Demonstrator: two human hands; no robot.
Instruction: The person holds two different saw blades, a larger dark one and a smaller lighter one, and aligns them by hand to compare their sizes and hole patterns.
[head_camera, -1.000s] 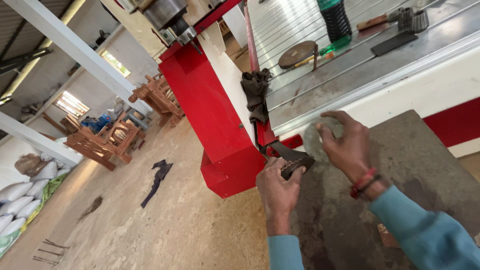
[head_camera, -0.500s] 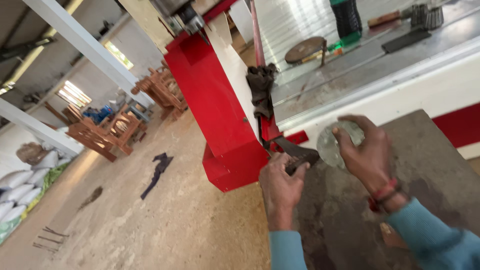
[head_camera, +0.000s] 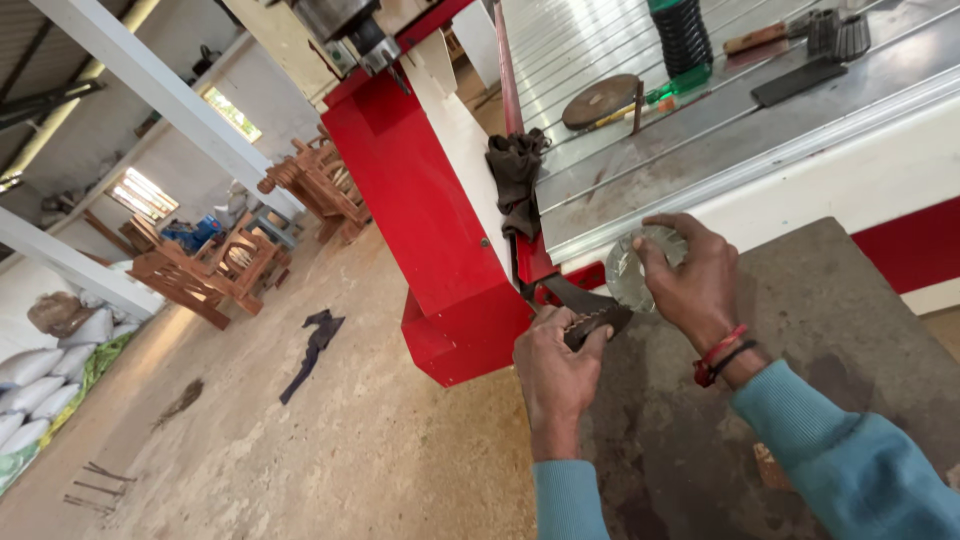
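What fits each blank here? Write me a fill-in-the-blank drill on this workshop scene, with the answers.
1. The right hand holds a round grey ____ by its rim.
2. The left hand grips a dark tool whose colour is ____.
3. The machine body beside the hands is painted ____.
4. A dark rag hangs at the edge of the metal ____.

Missing words: disc; black; red; table

round grey disc (head_camera: 632, 270) now lifted upright

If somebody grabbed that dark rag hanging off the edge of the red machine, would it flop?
Probably yes: the dark crumpled rag droops in folds over the red machine's edge, so it looks soft and light. It is unlikely to roll, though it might slip off.
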